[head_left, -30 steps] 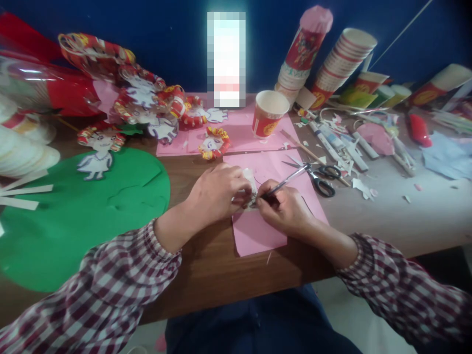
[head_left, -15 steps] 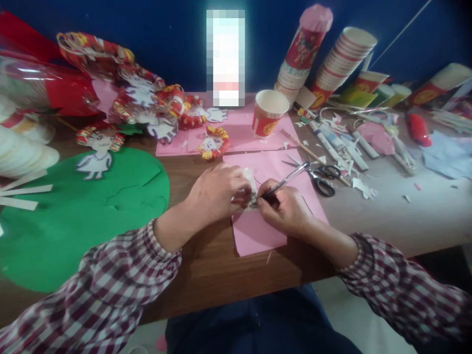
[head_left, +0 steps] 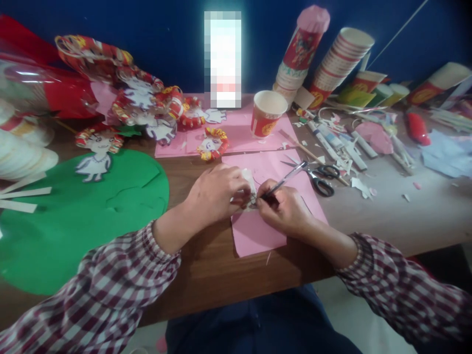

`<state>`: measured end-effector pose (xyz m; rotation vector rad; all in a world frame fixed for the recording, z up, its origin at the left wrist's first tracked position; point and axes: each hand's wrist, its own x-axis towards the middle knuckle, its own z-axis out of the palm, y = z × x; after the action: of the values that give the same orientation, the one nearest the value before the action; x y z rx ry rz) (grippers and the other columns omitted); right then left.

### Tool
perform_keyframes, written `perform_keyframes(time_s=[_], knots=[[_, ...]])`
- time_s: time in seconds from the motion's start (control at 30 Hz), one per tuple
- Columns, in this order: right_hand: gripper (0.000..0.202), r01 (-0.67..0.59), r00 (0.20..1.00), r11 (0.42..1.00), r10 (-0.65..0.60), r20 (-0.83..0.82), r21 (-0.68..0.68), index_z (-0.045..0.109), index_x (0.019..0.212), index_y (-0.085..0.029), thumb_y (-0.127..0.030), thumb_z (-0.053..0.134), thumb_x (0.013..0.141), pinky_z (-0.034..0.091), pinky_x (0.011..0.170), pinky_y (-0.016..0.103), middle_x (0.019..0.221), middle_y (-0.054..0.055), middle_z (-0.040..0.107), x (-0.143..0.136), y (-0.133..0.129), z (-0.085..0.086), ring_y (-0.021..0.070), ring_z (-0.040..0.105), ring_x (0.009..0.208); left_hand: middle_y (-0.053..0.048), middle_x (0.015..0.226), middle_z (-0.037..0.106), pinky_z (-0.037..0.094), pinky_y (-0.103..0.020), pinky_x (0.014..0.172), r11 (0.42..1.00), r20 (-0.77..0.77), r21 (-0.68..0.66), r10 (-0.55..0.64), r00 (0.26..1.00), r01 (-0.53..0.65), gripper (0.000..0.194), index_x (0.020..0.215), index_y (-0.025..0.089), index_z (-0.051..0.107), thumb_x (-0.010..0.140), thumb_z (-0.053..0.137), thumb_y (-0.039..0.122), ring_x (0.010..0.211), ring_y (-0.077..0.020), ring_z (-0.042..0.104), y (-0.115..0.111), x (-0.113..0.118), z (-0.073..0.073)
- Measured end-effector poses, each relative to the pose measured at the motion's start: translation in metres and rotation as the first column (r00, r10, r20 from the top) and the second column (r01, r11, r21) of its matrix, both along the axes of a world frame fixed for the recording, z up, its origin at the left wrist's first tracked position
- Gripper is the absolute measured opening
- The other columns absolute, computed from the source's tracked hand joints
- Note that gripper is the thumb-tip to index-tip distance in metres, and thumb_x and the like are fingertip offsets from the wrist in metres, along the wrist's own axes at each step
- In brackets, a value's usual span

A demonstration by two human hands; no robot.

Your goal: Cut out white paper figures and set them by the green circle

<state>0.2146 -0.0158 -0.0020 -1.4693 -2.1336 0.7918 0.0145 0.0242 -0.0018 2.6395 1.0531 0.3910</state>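
Nearest, left hand closed around a small white paper cutout, pinning it over the pink sheet. Right hand gripped on a pen, tip at the cutout (probably drawing; too blurred to tell). Beyond, scissors lying beside the sheet. Farther back, a red paper cup standing upright.

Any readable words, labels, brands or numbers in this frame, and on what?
None can be read.
Red paper cup: yellow print, too blurred.
Stacked paper cups: printed designs, illegible.
Glue tubes: labels too small.
Bright upright panel: pixelated.
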Motion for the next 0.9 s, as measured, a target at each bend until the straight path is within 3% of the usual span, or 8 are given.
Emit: perform_keyframes(time_s=[0.5,0.9], knots=[[0.010,-0.007,0.997,1.000,0.005,-0.078,-0.022,0.058,0.082,-0.019,-0.028,0.054,0.085,0.037,0.052,0.022,0.066,-0.002,0.060,-0.0010,0.0002,0.0020,0.0110,0.053,0.056,-0.004,0.085,0.060,0.043,-0.035,0.080,1.000,0.000,0.011,0.016,1.000,-0.016,0.012,0.087,0.024,0.069,0.081,0.059,0.027,0.085,-0.0193,0.054,-0.0010,0.0010,0.0002],[0.014,0.023,0.998,1.000,-0.023,-0.061,-0.002,0.057,0.082,-0.020,-0.033,0.055,0.086,0.032,0.047,0.021,0.059,-0.005,0.053,-0.0009,0.0010,-0.0018,0.0089,0.048,0.050,-0.004,0.086,0.060,0.043,-0.034,0.080,1.000,-0.018,0.020,0.019,1.000,-0.019,0.013,0.089,0.023,0.069,0.080,0.059,0.026,0.085,-0.0191,0.054,-0.0004,0.0011,-0.0003]])
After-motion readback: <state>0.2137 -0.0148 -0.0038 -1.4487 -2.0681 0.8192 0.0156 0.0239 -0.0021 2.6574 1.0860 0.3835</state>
